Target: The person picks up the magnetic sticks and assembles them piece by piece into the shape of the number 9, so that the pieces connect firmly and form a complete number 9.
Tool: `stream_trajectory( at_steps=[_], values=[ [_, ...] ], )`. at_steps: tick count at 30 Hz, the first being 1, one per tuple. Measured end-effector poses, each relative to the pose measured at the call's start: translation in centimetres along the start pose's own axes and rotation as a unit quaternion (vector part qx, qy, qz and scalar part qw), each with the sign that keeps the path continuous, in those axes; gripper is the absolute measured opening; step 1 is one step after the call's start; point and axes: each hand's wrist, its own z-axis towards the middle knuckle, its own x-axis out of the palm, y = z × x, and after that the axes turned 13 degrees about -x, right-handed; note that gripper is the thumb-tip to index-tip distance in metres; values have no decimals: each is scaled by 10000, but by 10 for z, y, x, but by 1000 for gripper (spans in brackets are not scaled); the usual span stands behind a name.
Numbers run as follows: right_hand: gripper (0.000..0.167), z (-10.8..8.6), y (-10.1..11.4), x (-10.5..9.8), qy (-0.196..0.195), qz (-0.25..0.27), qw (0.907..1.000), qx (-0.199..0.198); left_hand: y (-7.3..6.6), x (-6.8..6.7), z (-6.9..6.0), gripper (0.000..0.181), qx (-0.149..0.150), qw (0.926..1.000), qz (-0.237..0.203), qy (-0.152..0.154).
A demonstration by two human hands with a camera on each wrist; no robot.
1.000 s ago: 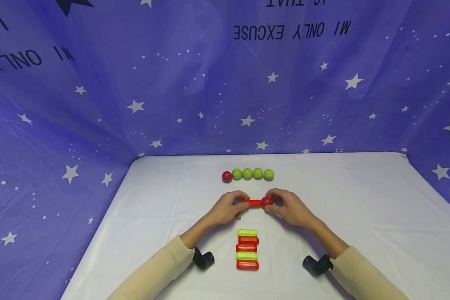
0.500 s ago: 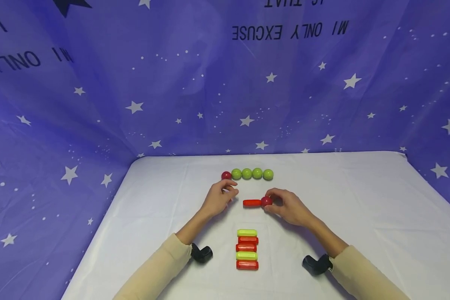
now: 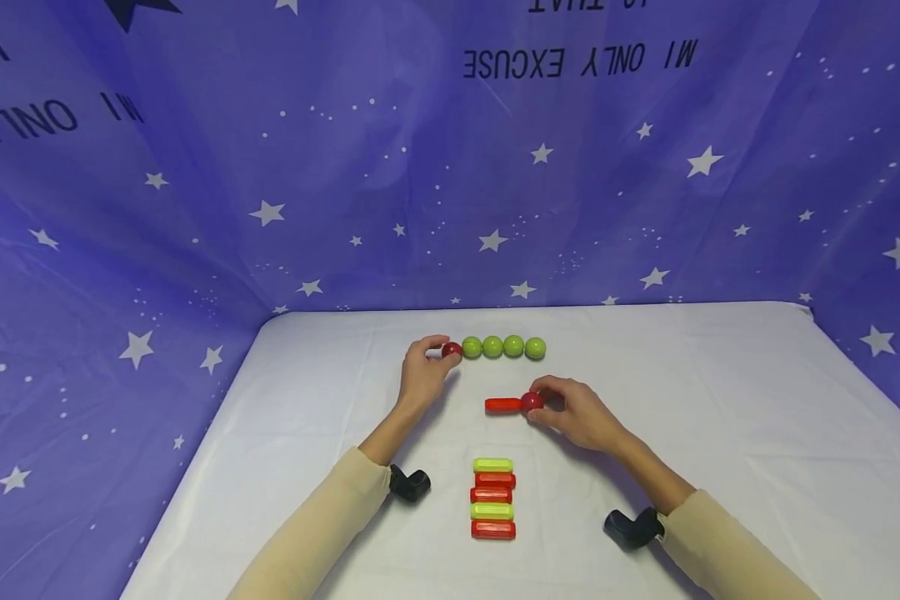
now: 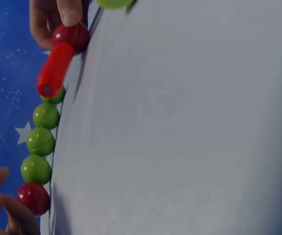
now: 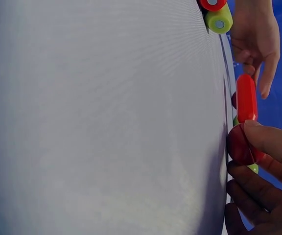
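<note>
My left hand [image 3: 422, 375] reaches the left end of a row of balls, its thumb and fingers spread about a red ball [image 3: 451, 350]. In the left wrist view a gap shows between one finger and that red ball [image 4: 34, 199], so a firm hold is not visible. My right hand [image 3: 581, 415] pinches another red ball [image 3: 531, 402] between thumb and fingers. Joined to this ball, a red rod [image 3: 502, 405] points left; its free end shows a small hole in the left wrist view.
Several green balls [image 3: 492, 347] continue the row to the right of the red one. Nearer me, red and yellow-green rods [image 3: 492, 511] lie stacked in a column on the white tablecloth [image 3: 690, 400]. A purple starry cloth [image 3: 450, 208] hangs behind and at the sides.
My left hand has let go of the red rod and moved away and leftward to the red ball in the row. My right hand keeps its ball and rod in place.
</note>
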Motion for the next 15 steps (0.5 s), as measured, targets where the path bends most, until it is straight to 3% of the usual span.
stream_trajectory(
  at_steps=[3, 7, 15],
  values=[
    [27, 0, 0, 1, -49, 17, 10000, -18, 3, 1, 5, 43, 12, 9997, 240, -79],
    [27, -2, -1, 2, -95, -67, 9999, -94, 7, 1, 9, 45, 2, 9988, 479, 68],
    [28, -1, -2, 1, -126, -46, 9999, 16, 11, -1, 15, 39, -66, 9984, 475, 293]
  ],
)
